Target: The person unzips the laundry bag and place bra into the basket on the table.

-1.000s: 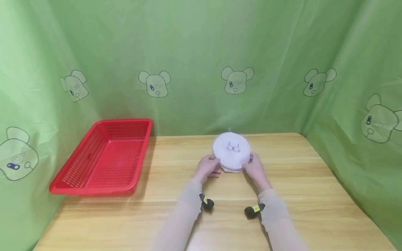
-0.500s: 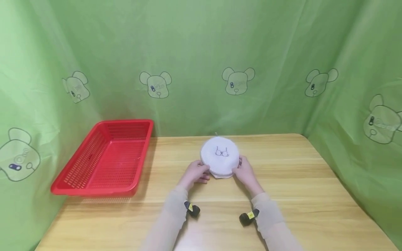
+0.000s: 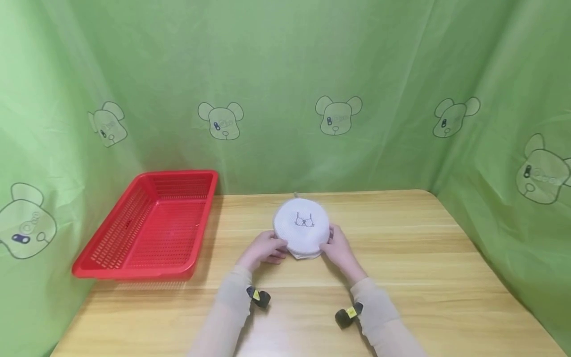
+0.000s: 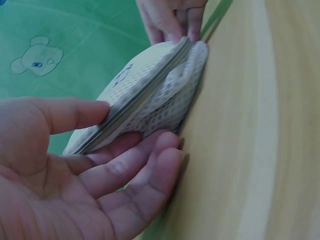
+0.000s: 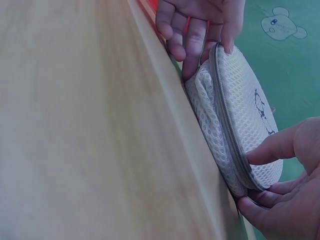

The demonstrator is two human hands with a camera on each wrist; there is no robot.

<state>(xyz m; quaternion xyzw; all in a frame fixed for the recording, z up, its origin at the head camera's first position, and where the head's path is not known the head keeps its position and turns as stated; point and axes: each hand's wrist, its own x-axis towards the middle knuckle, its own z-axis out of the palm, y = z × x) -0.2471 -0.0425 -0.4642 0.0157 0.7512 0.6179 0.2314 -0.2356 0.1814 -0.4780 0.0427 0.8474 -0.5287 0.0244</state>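
A round white mesh laundry bag (image 3: 301, 231) with a bra drawing on top lies on the wooden table. Its grey zipper (image 5: 227, 115) runs round the side and looks closed; the mesh below it is creased. My left hand (image 3: 263, 249) grips the near left edge, thumb on top and fingers underneath, as the left wrist view shows. With the thumb above and fingers below, my right hand (image 3: 337, 250) pinches the near right edge. In the right wrist view the bag (image 5: 245, 110) rests against the table top or just above it; I cannot tell which.
A red plastic basket (image 3: 192, 258) with slotted walls stands on the left of the table (image 3: 424, 277). Green curtain (image 3: 276, 64) printed with bear heads hangs behind and on both sides. A small black camera is strapped on each wrist.
Both hands have moved the mesh laundry bag to the left and a little toward me, keeping hold of its edges. The basket has stayed in place.
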